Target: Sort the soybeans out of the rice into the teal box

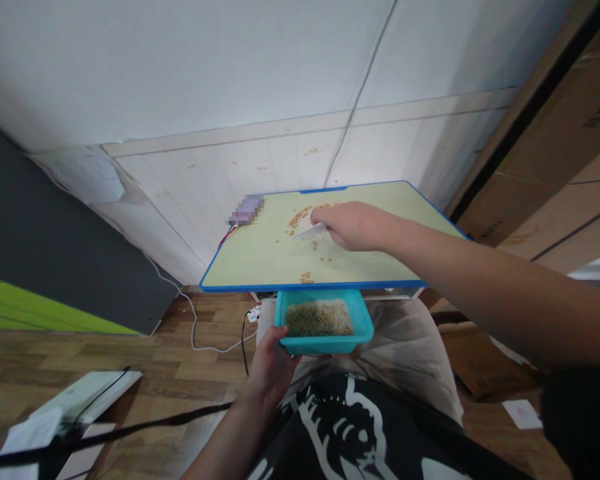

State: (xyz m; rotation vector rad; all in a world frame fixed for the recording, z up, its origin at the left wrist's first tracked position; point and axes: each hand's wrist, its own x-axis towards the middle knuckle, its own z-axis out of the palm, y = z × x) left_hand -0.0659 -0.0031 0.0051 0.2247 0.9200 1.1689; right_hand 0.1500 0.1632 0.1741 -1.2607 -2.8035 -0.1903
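Observation:
My left hand (271,363) grips the near left corner of a turquoise plastic tub (325,345), thumb over the rim. Small grains (320,317), some yellowish and some whitish, lie in the tub, which sits just below the table's front edge. Above the tabletop (250,257), my right hand (353,225) is closed on a thin, flat white card-like piece (310,231). Orange-yellow kernels (300,219) are scattered behind and around that piece. A few more kernels (307,277) rest close to the blue front edge.
A blurred purple item (247,210) with a red cord is at the table's back left corner. Behind the table stands a white wall (220,67) with a cable. Cardboard boxes (545,167) rise on the right, and a dark grey panel (55,233) on the left.

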